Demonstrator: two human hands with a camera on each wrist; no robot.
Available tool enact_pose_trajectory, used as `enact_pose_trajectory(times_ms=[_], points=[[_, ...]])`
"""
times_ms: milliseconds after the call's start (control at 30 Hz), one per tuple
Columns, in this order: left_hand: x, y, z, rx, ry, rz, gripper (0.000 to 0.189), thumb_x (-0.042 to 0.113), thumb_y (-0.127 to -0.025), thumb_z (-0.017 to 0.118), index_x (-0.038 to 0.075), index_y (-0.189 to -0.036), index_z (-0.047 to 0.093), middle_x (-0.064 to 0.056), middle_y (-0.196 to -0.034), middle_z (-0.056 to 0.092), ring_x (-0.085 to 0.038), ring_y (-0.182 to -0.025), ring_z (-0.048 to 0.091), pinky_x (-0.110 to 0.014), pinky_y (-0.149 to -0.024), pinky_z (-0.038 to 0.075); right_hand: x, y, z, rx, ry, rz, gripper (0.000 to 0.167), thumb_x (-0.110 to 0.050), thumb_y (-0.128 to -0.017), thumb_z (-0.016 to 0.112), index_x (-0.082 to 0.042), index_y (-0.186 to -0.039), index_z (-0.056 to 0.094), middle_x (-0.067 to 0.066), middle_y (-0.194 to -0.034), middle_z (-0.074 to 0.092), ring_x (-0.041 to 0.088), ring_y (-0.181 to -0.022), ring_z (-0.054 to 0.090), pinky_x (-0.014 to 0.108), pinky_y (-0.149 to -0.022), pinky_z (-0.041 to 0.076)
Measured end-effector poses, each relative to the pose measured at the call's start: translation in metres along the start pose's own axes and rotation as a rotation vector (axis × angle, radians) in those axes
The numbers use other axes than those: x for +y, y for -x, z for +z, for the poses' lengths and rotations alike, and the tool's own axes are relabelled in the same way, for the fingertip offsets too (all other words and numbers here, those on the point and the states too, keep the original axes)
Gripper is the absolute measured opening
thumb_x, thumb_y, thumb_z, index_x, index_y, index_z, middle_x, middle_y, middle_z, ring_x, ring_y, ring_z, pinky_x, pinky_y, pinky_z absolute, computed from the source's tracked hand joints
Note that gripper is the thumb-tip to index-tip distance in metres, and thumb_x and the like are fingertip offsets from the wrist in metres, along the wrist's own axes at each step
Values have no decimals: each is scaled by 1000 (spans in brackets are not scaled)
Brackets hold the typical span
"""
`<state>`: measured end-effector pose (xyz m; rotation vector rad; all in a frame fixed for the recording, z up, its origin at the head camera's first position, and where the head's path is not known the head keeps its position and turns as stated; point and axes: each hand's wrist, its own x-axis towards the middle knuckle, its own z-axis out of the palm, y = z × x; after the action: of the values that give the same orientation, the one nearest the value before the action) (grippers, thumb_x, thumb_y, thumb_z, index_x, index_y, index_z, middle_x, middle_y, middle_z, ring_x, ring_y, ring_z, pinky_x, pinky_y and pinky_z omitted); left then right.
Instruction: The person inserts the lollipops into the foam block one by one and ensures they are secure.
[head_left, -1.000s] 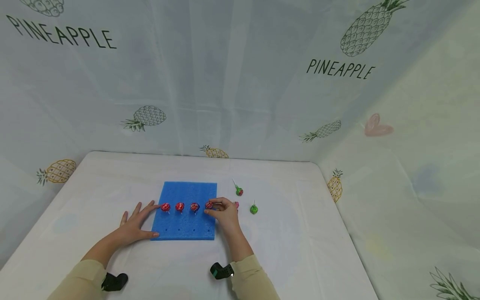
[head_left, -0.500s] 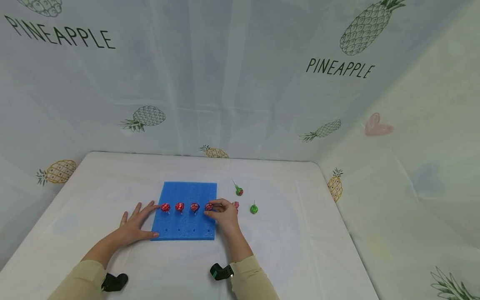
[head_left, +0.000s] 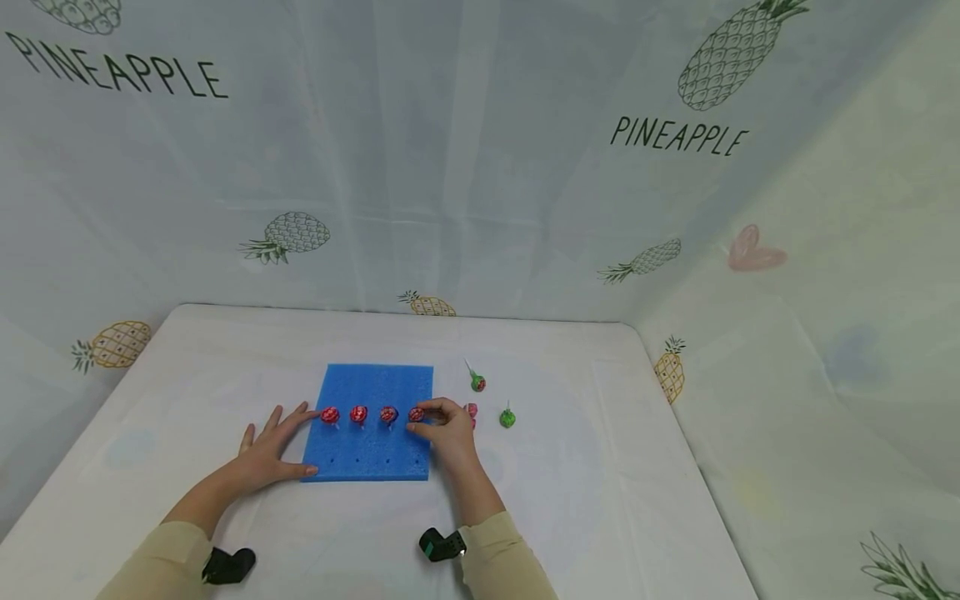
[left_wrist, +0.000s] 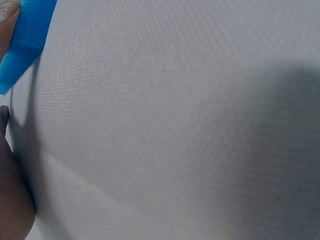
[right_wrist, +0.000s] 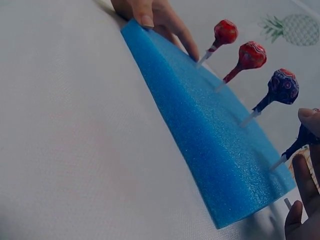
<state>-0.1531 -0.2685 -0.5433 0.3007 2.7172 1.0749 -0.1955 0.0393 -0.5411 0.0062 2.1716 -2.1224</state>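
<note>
A blue foam board (head_left: 378,383) lies on the table. Several lollipops stand in a row across it, sticks in the foam. In the right wrist view, two have red wrappers, the end red lollipop (right_wrist: 226,31) and the second red lollipop (right_wrist: 251,55); beside them is a dark blue lollipop (right_wrist: 283,86). My right hand (head_left: 450,429) pinches the rightmost lollipop (head_left: 416,414), its stick meeting the foam near the right edge. My left hand (head_left: 258,462) rests against the board's left side, fingers spread, thumb on the near corner.
Right of the board lie a green-and-red lollipop (head_left: 478,382), a green lollipop (head_left: 507,417) and a pink lollipop (head_left: 472,410) partly behind my right hand. Small holes (head_left: 387,461) line the board's near side. A pineapple-print cloth (head_left: 495,183) hangs behind the white table (head_left: 585,500).
</note>
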Motion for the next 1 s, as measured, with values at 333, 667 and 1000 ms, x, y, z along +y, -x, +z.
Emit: enact_pose_trajectory(times_ms=[333, 667, 1000], points=[[-2, 1, 0, 0, 4, 8, 91, 37, -72, 84, 12, -145, 36, -32, -154, 16, -56, -139, -10, -72, -98, -22, -3, 4, -1, 20, 64, -17, 33, -5, -74, 85, -10, -104, 72, -2, -98, 68, 22, -96, 60, 28, -70, 46], [-4, -2, 2, -3, -14, 6, 92, 40, -73, 83, 14, -146, 34, -30, -155, 15, -56, -139, -10, -72, -98, -22, -10, 22, -16, 62, 37, -1, 33, -1, -77, 81, -1, -108, 70, 13, -107, 67, 35, -102, 60, 23, -69, 48], [-6, -2, 3, -1, -24, 7, 92, 40, -73, 83, 14, -146, 34, -31, -154, 16, -56, -139, -9, -73, -98, -21, -37, 45, -33, 125, -21, -3, 33, 6, -78, 77, 12, -108, 65, 25, -103, 67, 37, -95, 61, 18, -71, 51]])
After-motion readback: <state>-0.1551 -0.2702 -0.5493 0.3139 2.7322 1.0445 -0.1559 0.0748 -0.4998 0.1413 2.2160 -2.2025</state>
